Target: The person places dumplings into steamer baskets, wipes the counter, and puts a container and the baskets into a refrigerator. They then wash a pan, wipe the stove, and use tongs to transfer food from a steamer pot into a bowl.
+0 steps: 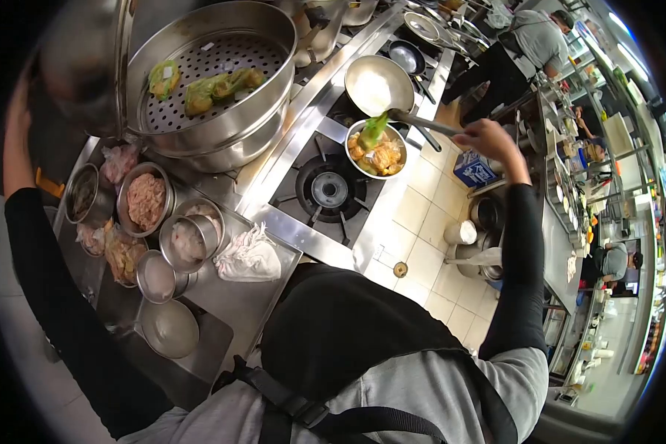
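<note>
My right hand (492, 144) is closed around the handle of a long metal utensil that looks like tongs (433, 126). At its far end hangs a limp green piece (374, 132), over a metal bowl (382, 177) holding orange-yellow food pieces. Along the left edge, my left hand (18, 111) is raised beside a large domed metal lid (85, 66), which stands tilted up. Its fingers are blurred and lost in the dark edge. Next to the lid, a big perforated steamer (200, 63) holds green-and-yellow wrapped bundles (222, 90), some with white tags.
Below the steamer stand a bowl of minced meat (146, 198), several other metal bowls and a white cloth bundle (249, 254). A gas burner (329, 189) and a bright pan (362, 74) lie ahead. Co-workers (525, 52) stand beyond the tiled floor (422, 200).
</note>
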A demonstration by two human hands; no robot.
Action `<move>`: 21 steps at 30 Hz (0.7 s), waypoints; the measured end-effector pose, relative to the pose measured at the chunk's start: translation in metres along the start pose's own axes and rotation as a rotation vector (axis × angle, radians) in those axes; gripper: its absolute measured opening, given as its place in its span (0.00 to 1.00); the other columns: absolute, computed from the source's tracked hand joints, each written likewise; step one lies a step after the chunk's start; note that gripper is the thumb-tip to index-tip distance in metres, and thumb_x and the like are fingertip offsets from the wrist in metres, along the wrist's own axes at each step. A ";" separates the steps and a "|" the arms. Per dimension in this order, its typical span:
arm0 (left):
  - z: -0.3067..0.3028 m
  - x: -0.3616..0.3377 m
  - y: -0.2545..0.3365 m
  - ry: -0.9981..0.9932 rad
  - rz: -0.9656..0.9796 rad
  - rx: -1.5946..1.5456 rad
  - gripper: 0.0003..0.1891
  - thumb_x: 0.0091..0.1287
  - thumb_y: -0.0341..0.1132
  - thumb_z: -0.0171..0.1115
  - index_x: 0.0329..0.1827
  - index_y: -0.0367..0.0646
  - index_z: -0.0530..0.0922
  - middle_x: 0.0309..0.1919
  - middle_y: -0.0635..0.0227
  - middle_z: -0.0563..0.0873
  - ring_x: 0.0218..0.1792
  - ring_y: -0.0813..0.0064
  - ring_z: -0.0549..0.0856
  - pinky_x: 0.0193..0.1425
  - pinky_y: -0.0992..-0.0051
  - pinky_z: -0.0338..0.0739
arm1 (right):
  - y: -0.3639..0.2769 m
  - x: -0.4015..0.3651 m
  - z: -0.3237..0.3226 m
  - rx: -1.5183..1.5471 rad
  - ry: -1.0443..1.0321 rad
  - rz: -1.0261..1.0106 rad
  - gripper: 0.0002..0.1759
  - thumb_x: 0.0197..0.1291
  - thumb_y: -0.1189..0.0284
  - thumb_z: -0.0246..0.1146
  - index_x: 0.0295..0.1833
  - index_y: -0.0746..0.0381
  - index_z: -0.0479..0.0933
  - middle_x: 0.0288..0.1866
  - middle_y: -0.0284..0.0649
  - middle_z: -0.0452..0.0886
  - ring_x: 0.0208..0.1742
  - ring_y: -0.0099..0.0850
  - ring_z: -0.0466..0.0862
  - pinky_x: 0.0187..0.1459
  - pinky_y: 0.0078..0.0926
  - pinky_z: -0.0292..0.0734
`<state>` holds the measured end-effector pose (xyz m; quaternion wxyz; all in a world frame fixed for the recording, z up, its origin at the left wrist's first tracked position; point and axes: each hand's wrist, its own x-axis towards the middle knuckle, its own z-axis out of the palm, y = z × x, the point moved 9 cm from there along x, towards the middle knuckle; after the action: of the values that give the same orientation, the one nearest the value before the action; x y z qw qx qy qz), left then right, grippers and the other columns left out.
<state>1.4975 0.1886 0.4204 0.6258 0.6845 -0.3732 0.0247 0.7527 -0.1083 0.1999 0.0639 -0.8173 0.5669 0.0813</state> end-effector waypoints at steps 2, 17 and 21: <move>0.004 0.005 -0.005 -0.025 -0.002 0.029 0.28 0.70 0.48 0.60 0.66 0.36 0.79 0.62 0.56 0.83 0.59 0.58 0.82 0.63 0.55 0.75 | -0.004 0.022 0.061 -0.095 -0.096 0.011 0.28 0.59 0.47 0.70 0.46 0.62 0.87 0.40 0.48 0.88 0.42 0.43 0.88 0.43 0.39 0.81; -0.028 0.027 -0.046 0.075 -0.074 0.088 0.28 0.69 0.56 0.64 0.66 0.49 0.82 0.67 0.68 0.81 0.70 0.65 0.73 0.78 0.64 0.58 | -0.338 0.039 -0.139 -0.451 0.344 -0.549 0.34 0.55 0.41 0.68 0.58 0.55 0.83 0.50 0.45 0.87 0.52 0.46 0.87 0.53 0.43 0.83; -0.029 0.038 -0.051 0.012 0.039 -0.035 0.26 0.68 0.54 0.67 0.64 0.48 0.84 0.65 0.68 0.82 0.69 0.69 0.75 0.75 0.67 0.62 | -0.405 0.073 -0.104 -0.584 0.179 -0.560 0.30 0.56 0.43 0.69 0.51 0.59 0.86 0.50 0.43 0.88 0.54 0.44 0.88 0.54 0.43 0.84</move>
<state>1.5654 0.1929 0.4033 0.6393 0.6659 -0.3830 0.0348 1.1633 -0.0543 0.2916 -0.2004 -0.9276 0.2790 0.1469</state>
